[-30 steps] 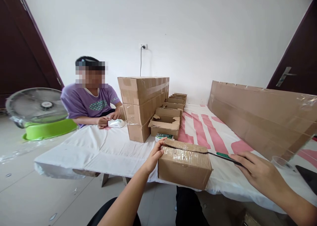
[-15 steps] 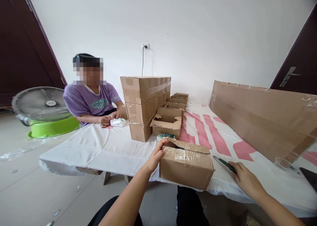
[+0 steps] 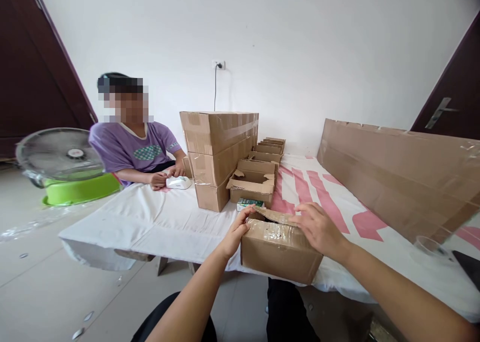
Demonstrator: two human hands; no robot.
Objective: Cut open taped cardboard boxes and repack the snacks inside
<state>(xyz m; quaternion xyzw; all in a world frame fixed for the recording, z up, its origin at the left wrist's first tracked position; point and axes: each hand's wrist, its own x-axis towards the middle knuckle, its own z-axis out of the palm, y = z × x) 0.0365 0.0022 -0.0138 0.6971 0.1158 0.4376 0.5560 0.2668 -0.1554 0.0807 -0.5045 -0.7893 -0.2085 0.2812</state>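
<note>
A brown cardboard box (image 3: 277,259) with clear tape on its top rests at the table's near edge, and a dark gap shows along its top flap (image 3: 275,215). At its upper left corner, my left hand (image 3: 236,234) grips the box, thumb on the near side. My right hand (image 3: 320,232) has its fingers on the flap's right end, index finger raised. A small green and white box (image 3: 249,204) lies just behind. No green-handled tool shows now.
Taped cardboard boxes (image 3: 204,167) are stacked left of a row of open cardboard boxes (image 3: 251,184). A large cardboard panel (image 3: 393,167) stands at right, near a clear plastic container (image 3: 431,247). Across the table, a person in purple (image 3: 138,152) holds a white object (image 3: 178,182).
My right hand has moved left from the table onto the box's top flap. The green-handled tool it held has gone from sight. My left hand stays on the box.
</note>
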